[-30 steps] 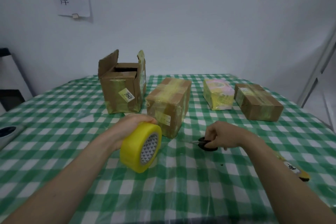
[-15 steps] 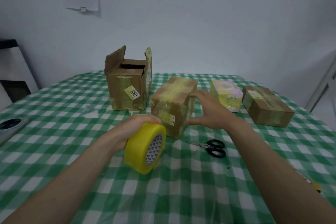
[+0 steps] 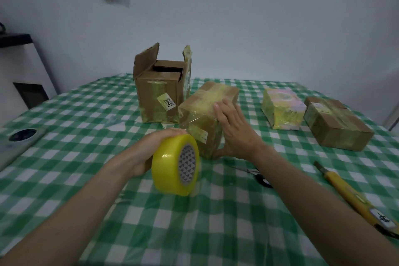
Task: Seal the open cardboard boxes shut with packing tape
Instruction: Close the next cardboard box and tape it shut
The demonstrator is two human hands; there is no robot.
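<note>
My left hand (image 3: 151,151) grips a yellow roll of packing tape (image 3: 176,171) standing on edge on the table. My right hand (image 3: 234,130) lies flat with straight fingers against the right side of a taped cardboard box (image 3: 205,110) in the middle. Behind it stands a taller cardboard box (image 3: 159,97) with its top flaps up and open. Black scissors (image 3: 259,177) lie on the cloth just under my right forearm.
A small yellow-wrapped box (image 3: 282,110) and a flat taped brown box (image 3: 336,125) sit at the right. A yellow utility knife (image 3: 354,198) lies near the right edge. A phone (image 3: 19,140) rests at the left edge of the green checked tablecloth (image 3: 86,119).
My right hand let go of the scissors, which stayed on the table, and moved forward onto the side of the middle box. My left hand kept hold of the tape roll.
</note>
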